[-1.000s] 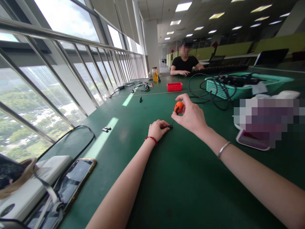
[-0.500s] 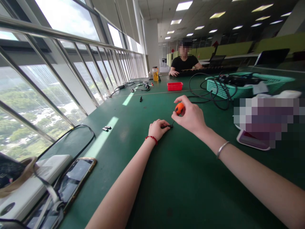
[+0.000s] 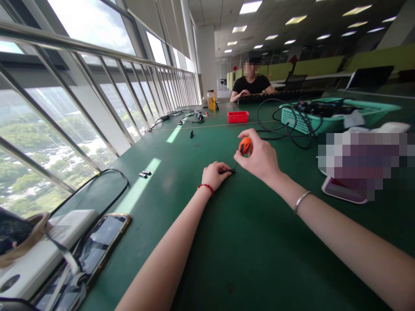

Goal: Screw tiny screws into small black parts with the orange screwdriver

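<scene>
My right hand (image 3: 261, 159) is closed round the orange handle of a small screwdriver (image 3: 244, 146), held upright with its thin shaft pointing down. The tip meets a small black part (image 3: 228, 171) lying on the green table (image 3: 246, 250). My left hand (image 3: 214, 175), with a red cord at the wrist, is curled over that black part and pins it to the table. Both hands sit close together near the middle of the table.
Two small black pieces (image 3: 145, 174) lie to the left. A phone (image 3: 100, 246) and a white box (image 3: 42, 255) sit at the near left, another phone (image 3: 343, 190) at the right. Further off are a red tray (image 3: 237, 117), a teal basket (image 3: 327, 116) with cables, and a seated person (image 3: 251, 84).
My right hand has turned slightly on the orange handle; its fingers have shifted. The left hand has stayed put. The far person's arms have moved.
</scene>
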Demonstrator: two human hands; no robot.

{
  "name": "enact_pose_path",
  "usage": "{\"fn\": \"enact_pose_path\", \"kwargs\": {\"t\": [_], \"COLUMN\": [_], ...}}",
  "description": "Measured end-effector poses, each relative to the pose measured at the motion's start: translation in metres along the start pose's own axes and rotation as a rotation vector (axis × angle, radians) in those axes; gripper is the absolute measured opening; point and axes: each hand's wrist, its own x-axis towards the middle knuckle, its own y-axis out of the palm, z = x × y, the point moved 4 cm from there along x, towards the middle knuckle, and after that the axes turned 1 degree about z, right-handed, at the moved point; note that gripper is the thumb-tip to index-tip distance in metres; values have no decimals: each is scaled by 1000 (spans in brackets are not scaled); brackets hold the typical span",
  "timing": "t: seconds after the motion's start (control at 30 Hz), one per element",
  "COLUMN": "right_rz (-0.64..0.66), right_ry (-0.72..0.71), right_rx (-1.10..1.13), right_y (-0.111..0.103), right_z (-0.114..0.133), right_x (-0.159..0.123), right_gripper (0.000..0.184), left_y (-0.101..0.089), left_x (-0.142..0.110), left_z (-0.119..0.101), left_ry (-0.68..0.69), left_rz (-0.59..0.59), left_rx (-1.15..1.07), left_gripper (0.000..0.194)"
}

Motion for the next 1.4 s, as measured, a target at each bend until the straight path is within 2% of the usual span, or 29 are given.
{"fn": "enact_pose_path", "kwargs": {"t": [0.1, 0.17, 0.37, 0.53, 0.8, 0.9, 0.97, 1.07, 1.2, 1.4], "right_rz": [-30, -34, -31, -13, 39, 33, 31, 46, 56, 32], "right_ry": [13, 27, 24, 37, 49, 65, 98, 136, 118, 131], "right_rx": [-24, -63, -12, -13, 37, 16, -5, 49, 150, 80], "right_y": [-3, -2, 0, 1, 4, 2, 2, 3, 4, 2], "right_z": [-1, -2, -4, -5, -5, -6, -9, -13, -12, -9], "right_x": [1, 2, 1, 1, -1, 0, 2, 3, 2, 1], "right_gripper": [44, 45, 23, 42, 22, 38, 42, 32, 19, 47], "left_y": [0, -1, -1, -1, -1, -1, -2, -3, -2, -2], "left_x": [0, -1, -1, -1, -1, -1, -1, -2, -2, -2], "left_z": [0, -1, -2, -2, -2, -2, -2, -3, -2, -3], "left_ry": [-3, -4, -5, -8, -6, -9, -8, -7, -16, -12], "left_rz": [-1, -1, 2, 6, 12, 14, 14, 12, 18, 20], "left_rx": [2, 4, 14, 20, 12, 4, 2, 3, 9, 9], "left_gripper": [12, 13, 12, 12, 12, 12, 12, 13, 13, 15]}}
